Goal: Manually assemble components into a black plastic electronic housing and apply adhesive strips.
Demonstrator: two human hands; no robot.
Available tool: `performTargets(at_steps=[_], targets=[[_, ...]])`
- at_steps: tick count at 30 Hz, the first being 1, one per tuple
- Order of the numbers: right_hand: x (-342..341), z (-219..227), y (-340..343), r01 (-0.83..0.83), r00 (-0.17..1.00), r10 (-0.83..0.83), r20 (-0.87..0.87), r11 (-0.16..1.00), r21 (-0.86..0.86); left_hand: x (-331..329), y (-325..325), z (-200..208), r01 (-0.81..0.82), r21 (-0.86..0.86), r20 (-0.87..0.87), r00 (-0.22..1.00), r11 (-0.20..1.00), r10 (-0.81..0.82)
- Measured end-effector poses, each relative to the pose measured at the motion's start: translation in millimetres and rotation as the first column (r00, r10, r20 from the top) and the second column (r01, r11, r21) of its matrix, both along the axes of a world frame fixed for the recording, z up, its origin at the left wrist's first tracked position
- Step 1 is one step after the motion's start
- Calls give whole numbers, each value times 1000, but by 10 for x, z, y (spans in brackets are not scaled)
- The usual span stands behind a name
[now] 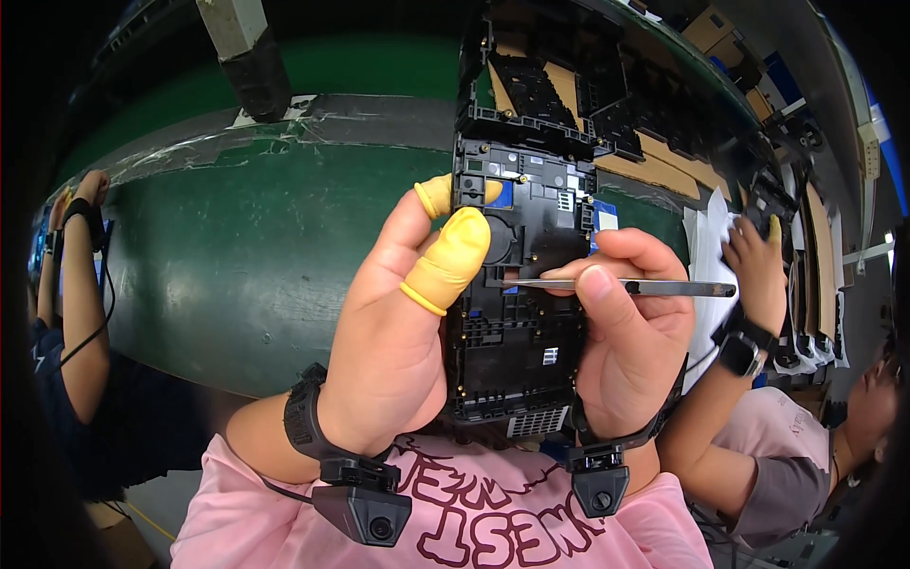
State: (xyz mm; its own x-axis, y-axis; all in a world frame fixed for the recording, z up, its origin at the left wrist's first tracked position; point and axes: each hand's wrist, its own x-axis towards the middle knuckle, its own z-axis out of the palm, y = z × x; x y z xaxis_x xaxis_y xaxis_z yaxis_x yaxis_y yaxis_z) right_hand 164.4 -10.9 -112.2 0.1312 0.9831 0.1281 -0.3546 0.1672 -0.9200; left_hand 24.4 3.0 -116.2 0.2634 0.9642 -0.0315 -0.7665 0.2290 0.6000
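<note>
Upright in front of me stands a long black molded plastic housing (521, 356) with small brass inserts, slots and cut-outs. My left hand (389, 294) grips its left edge, the thumb on the front and another finger behind; both wear yellow finger cots. Between the thumb and fingers of my right hand (637, 332) is a pair of metal tweezers (678, 287), held level. Its fine tips point left and lie at a small opening near the middle of the housing; I cannot tell whether they pinch anything. Blue and white patches show through the openings and beside the right edge.
More black plastic housings (536, 90) with cardboard strips (654, 169) lie beyond, on the green worktable (256, 256). A grey post (248, 57) rises at the back left. At right, a co-worker's hand (758, 261) reaches toward dark parts; another person's arm (87, 275) is at left.
</note>
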Motion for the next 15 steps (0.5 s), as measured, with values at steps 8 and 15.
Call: performTargets(at_steps=[8,15], targets=[[112,-85,14,11,979,2,-202,998,63,-13,73,-29,-5,30,-102,995,1000,8],[321,-174,74,151,988,-151,-32,989,-3,-309,2418,-428,-30,-124,-525,850,992,-40]])
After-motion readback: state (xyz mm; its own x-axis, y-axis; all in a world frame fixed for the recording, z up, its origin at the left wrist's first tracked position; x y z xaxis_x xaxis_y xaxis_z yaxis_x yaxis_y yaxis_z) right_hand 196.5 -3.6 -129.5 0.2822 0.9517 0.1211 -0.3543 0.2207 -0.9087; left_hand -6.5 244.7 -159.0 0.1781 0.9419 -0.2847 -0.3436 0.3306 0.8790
